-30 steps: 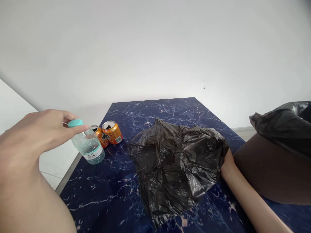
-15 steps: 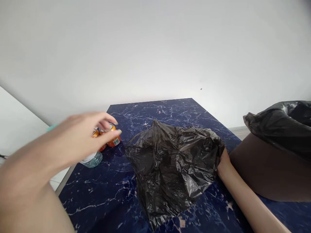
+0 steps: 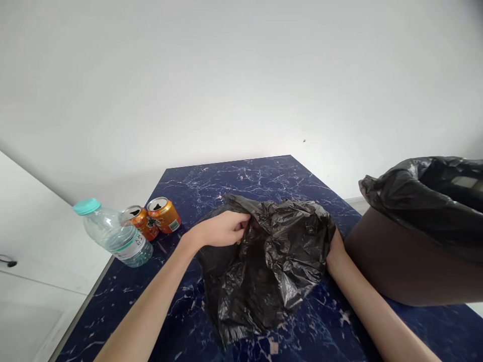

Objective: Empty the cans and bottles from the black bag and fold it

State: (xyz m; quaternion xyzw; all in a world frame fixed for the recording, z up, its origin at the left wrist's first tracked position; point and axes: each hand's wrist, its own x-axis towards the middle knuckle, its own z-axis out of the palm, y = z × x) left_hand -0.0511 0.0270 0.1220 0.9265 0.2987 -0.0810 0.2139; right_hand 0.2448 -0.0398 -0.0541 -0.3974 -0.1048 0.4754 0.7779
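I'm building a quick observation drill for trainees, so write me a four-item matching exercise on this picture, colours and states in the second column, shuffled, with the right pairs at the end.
Column one
1. Bottle
2. Cans
3. Left hand
4. Bin

Column two
A. Closed on the black bag
B. Brown, with a black liner over its rim
C. Clear, with a turquoise cap
D. Orange, tops opened

Right pairs: 1-C, 2-D, 3-A, 4-B
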